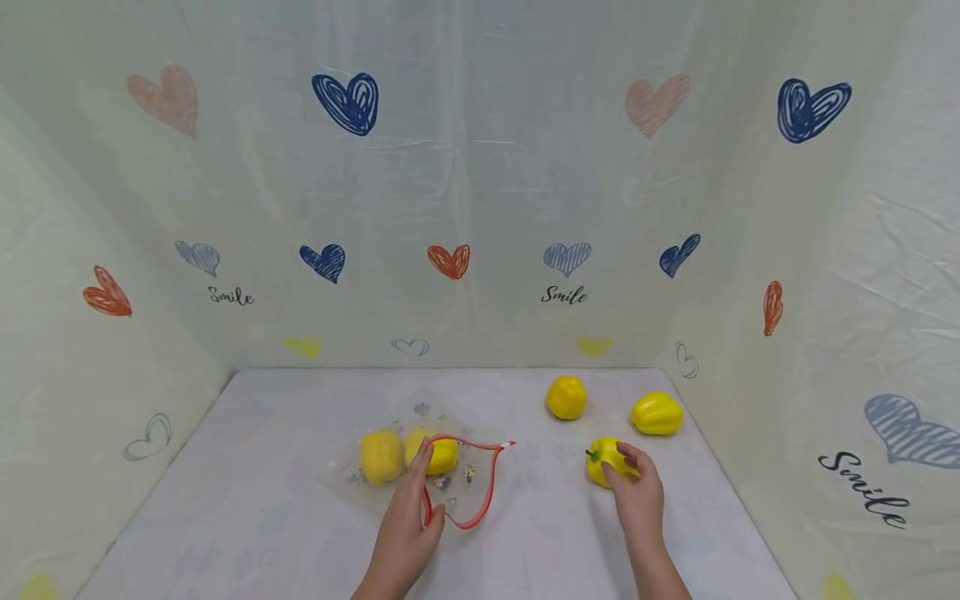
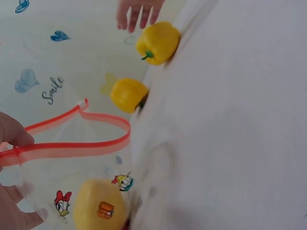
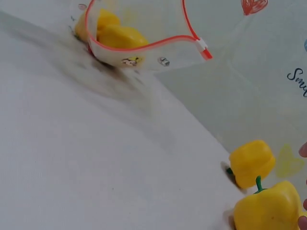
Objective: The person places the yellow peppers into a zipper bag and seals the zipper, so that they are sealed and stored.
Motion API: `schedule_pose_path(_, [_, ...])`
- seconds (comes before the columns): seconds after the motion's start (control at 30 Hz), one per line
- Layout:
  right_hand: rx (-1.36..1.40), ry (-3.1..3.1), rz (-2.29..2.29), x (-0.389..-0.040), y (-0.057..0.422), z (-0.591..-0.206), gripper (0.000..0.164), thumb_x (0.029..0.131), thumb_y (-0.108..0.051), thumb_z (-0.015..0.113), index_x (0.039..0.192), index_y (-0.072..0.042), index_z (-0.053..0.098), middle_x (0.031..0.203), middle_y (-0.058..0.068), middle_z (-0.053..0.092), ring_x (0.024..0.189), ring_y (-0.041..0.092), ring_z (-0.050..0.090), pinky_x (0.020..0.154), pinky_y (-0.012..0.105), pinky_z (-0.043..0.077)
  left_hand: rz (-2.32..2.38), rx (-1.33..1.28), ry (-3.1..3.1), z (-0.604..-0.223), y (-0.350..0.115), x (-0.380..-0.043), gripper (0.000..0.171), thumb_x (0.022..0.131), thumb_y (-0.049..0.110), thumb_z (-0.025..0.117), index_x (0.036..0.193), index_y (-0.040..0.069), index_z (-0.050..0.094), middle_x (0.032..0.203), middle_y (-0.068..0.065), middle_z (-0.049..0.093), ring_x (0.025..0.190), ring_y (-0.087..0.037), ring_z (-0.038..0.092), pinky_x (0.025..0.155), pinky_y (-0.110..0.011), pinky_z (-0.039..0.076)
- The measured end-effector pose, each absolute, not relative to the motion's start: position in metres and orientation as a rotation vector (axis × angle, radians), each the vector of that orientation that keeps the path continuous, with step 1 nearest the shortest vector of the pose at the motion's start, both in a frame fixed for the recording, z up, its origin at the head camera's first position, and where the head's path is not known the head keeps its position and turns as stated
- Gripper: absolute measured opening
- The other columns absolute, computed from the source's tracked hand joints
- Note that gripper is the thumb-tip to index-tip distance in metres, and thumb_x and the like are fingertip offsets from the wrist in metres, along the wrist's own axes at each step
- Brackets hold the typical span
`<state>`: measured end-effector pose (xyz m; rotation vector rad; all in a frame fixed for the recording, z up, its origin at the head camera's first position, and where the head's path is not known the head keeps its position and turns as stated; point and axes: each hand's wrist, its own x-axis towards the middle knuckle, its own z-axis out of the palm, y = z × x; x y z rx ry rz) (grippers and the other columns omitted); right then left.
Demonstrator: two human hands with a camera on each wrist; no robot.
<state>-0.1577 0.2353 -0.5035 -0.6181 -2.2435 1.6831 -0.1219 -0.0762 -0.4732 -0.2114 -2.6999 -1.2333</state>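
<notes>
A clear zip bag (image 1: 468, 500) with a red zip rim and printed cartoon figures lies on its side, its mouth gaping to the right. My left hand (image 1: 408, 521) holds the bag's rim, with the thumb over the red strip in the left wrist view. Inside are two yellow bell peppers, one (image 1: 382, 457) deeper in and the other (image 1: 444, 457) nearer the mouth. To the right, my right hand (image 1: 639, 492) reaches over a yellow bell pepper (image 1: 600, 458) with a green stem, its fingers spread and their tips right at the pepper's side.
Two more yellow bell peppers lie beyond my right hand, one (image 1: 566, 397) near the back edge and one (image 1: 657, 414) near the right edge. A white cloth covers the table (image 1: 285, 500). Around it hangs a pale curtain (image 1: 480, 200) printed with hearts.
</notes>
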Motion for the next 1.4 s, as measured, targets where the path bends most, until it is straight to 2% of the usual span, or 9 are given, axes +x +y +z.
schedule_pose_path(0.17, [-0.648, -2.287, 1.568, -0.162, 0.24, -0.51, 0.046, 0.091, -0.012, 0.065, 0.134, -0.002, 0.051, 0.142, 0.023, 0.038, 0.132, 0.042, 0.029, 0.11, 0.058, 0.028, -1.257, -0.193, -2.715, -0.472, -0.076, -0.122, 0.089, 0.081, -0.005, 0.071, 0.155, 0.018, 0.026, 0.16, 0.003, 0.024, 0.14, -0.028, 0.033, 0.109, -0.05, 0.033])
schedule_pose_path(0.37, [-0.64, -2.329, 1.445, -0.168, 0.245, -0.521, 0.044, 0.089, -0.009, 0.067, 0.13, -0.003, 0.054, 0.138, 0.022, 0.039, 0.13, 0.042, 0.029, 0.109, 0.059, 0.029, -1.257, -0.185, -2.723, -0.472, -0.077, -0.123, 0.089, 0.081, -0.005, 0.07, 0.155, 0.018, 0.026, 0.16, 0.004, 0.023, 0.141, -0.027, 0.032, 0.108, -0.05, 0.034])
schedule_pose_path(0.5, [-0.637, -2.351, 1.415, -0.172, 0.247, -0.527, 0.048, 0.087, -0.01, 0.07, 0.131, -0.003, 0.053, 0.139, 0.023, 0.036, 0.131, 0.044, 0.027, 0.109, 0.06, 0.027, -1.256, -0.183, -2.72, -0.473, -0.077, -0.123, 0.089, 0.081, -0.005, 0.07, 0.155, 0.018, 0.026, 0.16, 0.004, 0.023, 0.141, -0.027, 0.031, 0.108, -0.05, 0.034])
schedule_pose_path(0.93, [-0.673, -2.403, 1.48, -0.181, 0.25, -0.536, 0.066, 0.085, -0.012, 0.072, 0.144, -0.003, 0.043, 0.146, 0.028, 0.024, 0.134, 0.048, 0.024, 0.111, 0.061, 0.021, -1.262, -0.19, -2.72, -0.472, -0.077, -0.121, 0.088, 0.082, -0.004, 0.07, 0.155, 0.017, 0.026, 0.16, 0.003, 0.022, 0.141, -0.028, 0.031, 0.109, -0.051, 0.033])
schedule_pose_path(1.13, [-0.671, -2.37, 1.529, -0.182, 0.25, -0.539, 0.066, 0.085, -0.01, 0.071, 0.144, -0.003, 0.042, 0.147, 0.027, 0.023, 0.134, 0.047, 0.025, 0.113, 0.06, 0.018, -1.266, -0.196, -2.71, -0.472, -0.078, -0.12, 0.089, 0.082, -0.004, 0.07, 0.155, 0.018, 0.026, 0.16, 0.005, 0.022, 0.142, -0.026, 0.03, 0.11, -0.049, 0.032])
schedule_pose_path(1.4, [-0.664, -2.345, 1.54, -0.182, 0.25, -0.54, 0.064, 0.085, -0.01, 0.071, 0.143, -0.003, 0.043, 0.145, 0.027, 0.024, 0.134, 0.047, 0.026, 0.113, 0.059, 0.019, -1.277, -0.181, -2.705, -0.472, -0.077, -0.12, 0.088, 0.082, -0.005, 0.069, 0.155, 0.018, 0.026, 0.16, 0.005, 0.022, 0.142, -0.026, 0.03, 0.11, -0.049, 0.031])
